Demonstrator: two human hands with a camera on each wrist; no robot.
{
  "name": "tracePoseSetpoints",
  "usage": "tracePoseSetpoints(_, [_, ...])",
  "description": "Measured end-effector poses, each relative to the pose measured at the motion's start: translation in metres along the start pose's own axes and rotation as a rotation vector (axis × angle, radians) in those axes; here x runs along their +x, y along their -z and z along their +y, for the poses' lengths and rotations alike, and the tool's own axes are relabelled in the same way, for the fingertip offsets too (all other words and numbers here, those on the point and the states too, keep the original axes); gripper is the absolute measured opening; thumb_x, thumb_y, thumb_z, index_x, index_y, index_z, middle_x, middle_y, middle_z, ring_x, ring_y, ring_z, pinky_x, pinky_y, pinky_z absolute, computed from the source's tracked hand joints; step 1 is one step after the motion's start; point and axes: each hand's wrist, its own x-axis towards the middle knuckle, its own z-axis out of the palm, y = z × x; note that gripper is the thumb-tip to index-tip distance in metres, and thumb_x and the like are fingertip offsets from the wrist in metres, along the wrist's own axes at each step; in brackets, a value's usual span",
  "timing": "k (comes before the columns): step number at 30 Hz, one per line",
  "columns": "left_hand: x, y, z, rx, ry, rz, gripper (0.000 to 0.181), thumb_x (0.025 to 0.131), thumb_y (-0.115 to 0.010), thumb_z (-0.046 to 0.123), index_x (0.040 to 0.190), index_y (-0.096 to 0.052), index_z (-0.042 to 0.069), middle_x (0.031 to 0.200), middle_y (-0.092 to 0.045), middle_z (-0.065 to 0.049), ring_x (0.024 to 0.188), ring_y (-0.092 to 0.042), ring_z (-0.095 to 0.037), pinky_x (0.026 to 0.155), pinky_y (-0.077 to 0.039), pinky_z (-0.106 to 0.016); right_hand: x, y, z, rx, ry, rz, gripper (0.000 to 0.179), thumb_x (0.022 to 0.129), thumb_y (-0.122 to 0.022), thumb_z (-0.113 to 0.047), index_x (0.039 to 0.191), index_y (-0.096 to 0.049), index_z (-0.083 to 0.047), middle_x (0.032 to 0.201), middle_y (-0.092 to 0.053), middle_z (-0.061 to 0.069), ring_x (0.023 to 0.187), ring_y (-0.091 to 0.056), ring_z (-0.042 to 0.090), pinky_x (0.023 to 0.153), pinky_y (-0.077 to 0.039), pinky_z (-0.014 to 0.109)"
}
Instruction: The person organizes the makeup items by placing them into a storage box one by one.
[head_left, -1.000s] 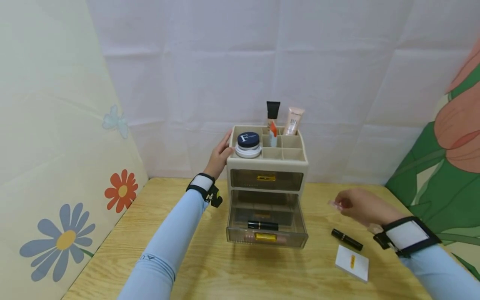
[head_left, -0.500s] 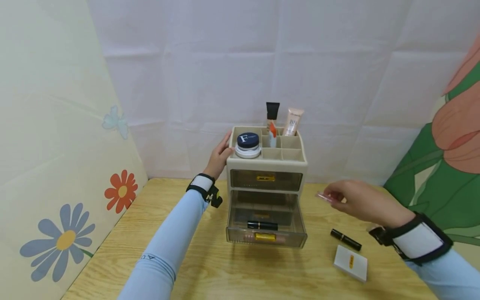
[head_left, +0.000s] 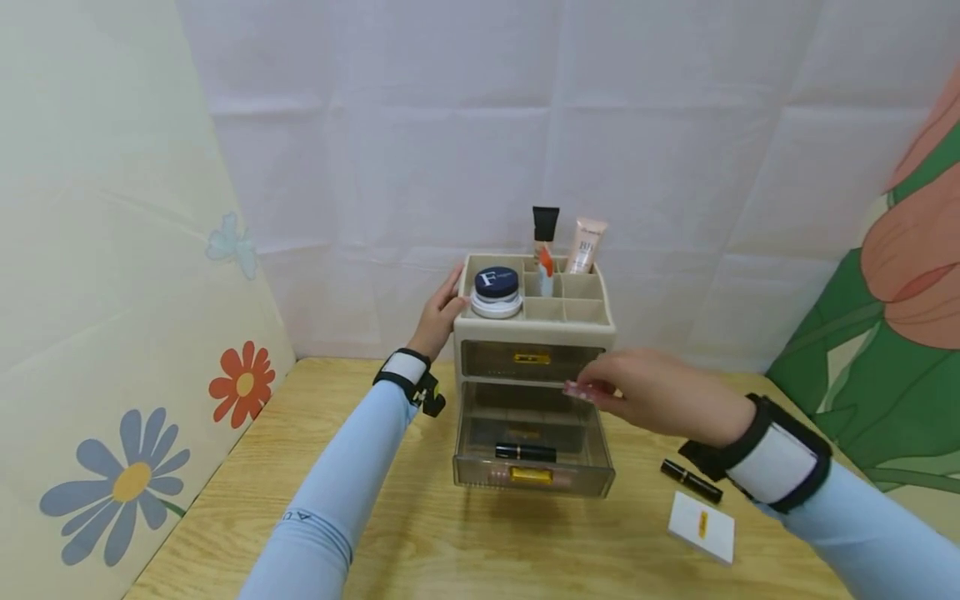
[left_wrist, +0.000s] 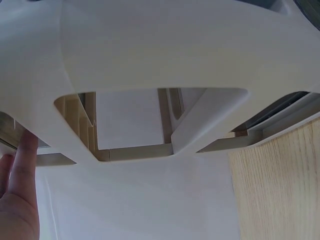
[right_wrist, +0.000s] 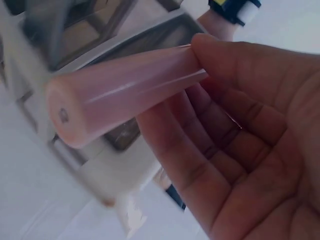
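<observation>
My right hand [head_left: 648,392] pinches a small pink cosmetic tube [right_wrist: 125,92] between thumb and fingers. Its round flat end points away from the palm in the right wrist view. In the head view the hand is in front of the right side of a cream cosmetics organizer [head_left: 532,329], just above its pulled-out lower drawer [head_left: 480,471]. Inside that smoky drawer lies a black lipstick-like tube [head_left: 525,452], and pinkish items show through the front. My left hand [head_left: 437,318] rests against the organizer's upper left side; straight fingers [left_wrist: 24,172] show in the left wrist view.
On top of the organizer stand a navy-lidded jar [head_left: 497,283] on a white round case, a black-capped tube [head_left: 546,223], a BB cream tube [head_left: 587,244] and an orange-tipped item [head_left: 545,271]. A black tube [head_left: 692,481] and white square box [head_left: 702,527] lie at the right.
My right hand has carried the pink tube leftward from over the table's right side to in front of the organizer. The left hand stays against the organizer; the lower drawer remains pulled out.
</observation>
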Motion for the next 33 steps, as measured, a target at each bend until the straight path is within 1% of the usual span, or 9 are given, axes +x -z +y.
tracePoseSetpoints(2, [0.0,0.0,0.0,-0.005,0.002,0.0,0.061,0.099,-0.043,0.005,0.156,-0.022,0.016,0.149,-0.037,-0.022,0.122,-0.046,-0.03,0.087,-0.047,-0.035,0.011,-0.003,-0.004,0.002,0.003,-0.029,0.009,0.088,-0.07,-0.008,0.095,-0.072,-0.013,0.085,-0.065,-0.007,0.073,-0.058,0.004,0.062,-0.05,0.025])
tracePoseSetpoints(5, [-0.001,0.0,0.0,0.0,0.011,0.01,0.061,0.099,-0.043,0.006,0.156,-0.023,0.018,0.148,-0.039,-0.02,0.12,-0.047,-0.029,0.085,-0.047,-0.034,0.029,-0.008,-0.009,0.01,0.014,-0.079,0.008,0.088,-0.07,-0.008,0.094,-0.073,-0.014,0.084,-0.065,-0.008,0.073,-0.058,0.004,0.065,-0.051,0.026])
tracePoseSetpoints(9, [0.0,0.0,-0.004,0.008,0.014,0.013,0.061,0.099,-0.044,0.008,0.156,-0.024,0.019,0.146,-0.042,-0.02,0.118,-0.049,-0.028,0.081,-0.049,-0.032,0.047,-0.019,-0.01,0.019,0.082,-0.108,0.006,0.089,-0.069,-0.008,0.092,-0.073,-0.012,0.081,-0.064,-0.008,0.072,-0.058,0.004,0.066,-0.052,0.026])
tracePoseSetpoints(12, [0.001,0.001,-0.006,0.009,0.003,0.005,0.062,0.098,-0.044,0.008,0.156,-0.024,0.017,0.146,-0.042,-0.022,0.118,-0.05,-0.029,0.08,-0.049,-0.031,0.059,-0.027,-0.01,0.028,0.134,-0.124,0.005,0.089,-0.069,-0.008,0.09,-0.073,-0.01,0.078,-0.064,-0.008,0.069,-0.057,0.004,0.064,-0.051,0.026])
tracePoseSetpoints(16, [0.002,0.001,-0.006,0.01,-0.008,0.001,0.062,0.098,-0.043,0.008,0.156,-0.023,0.016,0.146,-0.041,-0.022,0.117,-0.05,-0.03,0.078,-0.049,-0.029,0.074,-0.034,-0.009,0.035,0.166,-0.166,0.005,0.087,-0.071,-0.007,0.091,-0.074,-0.009,0.076,-0.063,-0.008,0.066,-0.056,0.004,0.062,-0.05,0.026])
tracePoseSetpoints(20, [0.002,0.003,-0.006,0.012,-0.011,0.006,0.061,0.098,-0.043,0.008,0.156,-0.024,0.016,0.146,-0.041,-0.022,0.115,-0.051,-0.03,0.076,-0.049,-0.028,0.088,-0.043,-0.009,0.048,0.14,-0.222,0.008,0.085,-0.072,-0.006,0.09,-0.074,-0.011,0.075,-0.063,-0.009,0.066,-0.056,0.005,0.062,-0.049,0.026])
tracePoseSetpoints(24, [0.002,0.003,-0.005,0.016,-0.014,0.018,0.061,0.098,-0.043,0.007,0.155,-0.026,0.016,0.145,-0.043,-0.022,0.112,-0.052,-0.029,0.076,-0.049,-0.027,0.099,-0.053,-0.012,0.046,0.118,-0.274,0.009,0.083,-0.072,-0.002,0.085,-0.073,-0.011,0.074,-0.063,-0.007,0.066,-0.057,0.007,0.062,-0.049,0.027])
tracePoseSetpoints(29, [0.001,0.002,-0.005,0.004,-0.015,0.014,0.061,0.098,-0.043,0.006,0.155,-0.025,0.015,0.144,-0.043,-0.023,0.112,-0.052,-0.027,0.077,-0.049,-0.028,0.102,-0.064,-0.017,0.027,0.092,-0.337,0.012,0.078,-0.073,0.002,0.083,-0.072,-0.008,0.074,-0.064,-0.004,0.068,-0.058,0.009,0.064,-0.05,0.027])
tracePoseSetpoints(33, [0.002,0.001,-0.005,-0.001,-0.022,0.01,0.062,0.097,-0.043,0.005,0.155,-0.025,0.015,0.145,-0.043,-0.023,0.114,-0.051,-0.028,0.08,-0.049,-0.031,0.103,-0.07,-0.017,0.026,0.076,-0.363,0.015,0.076,-0.073,0.004,0.082,-0.073,-0.009,0.073,-0.062,-0.004,0.068,-0.057,0.01,0.064,-0.051,0.027])
